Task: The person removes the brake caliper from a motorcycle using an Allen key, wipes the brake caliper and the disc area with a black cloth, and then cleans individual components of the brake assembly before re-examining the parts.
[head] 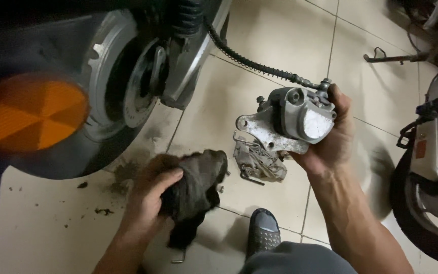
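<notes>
The right hand (333,139) is holding a grey metal brake caliper (292,119) above the tiled floor (280,45). The forearm is rising from the lower right of the view, the wrist is bent back, and the palm is cupping the caliper from its right side. The grip is clamped on the caliper body, with the fingertips showing at its upper right corner. The caliper's flat mounting bracket is pointing down and to the left. A black, coil-wrapped brake hose (249,61) is running from the caliper's top up toward the wheel (117,86) at the upper left.

The left hand (150,195) is positioned lower and to the left, near the floor. Its grip is closed around a dark, soiled rag (198,185), with the thumb lying across the cloth and the rest of the rag hanging below.

A crumpled grey cloth (259,162) with a small angled tool beside it is lying on the floor below the caliper. A dark shoe (263,231) is standing between the forearms.
</notes>
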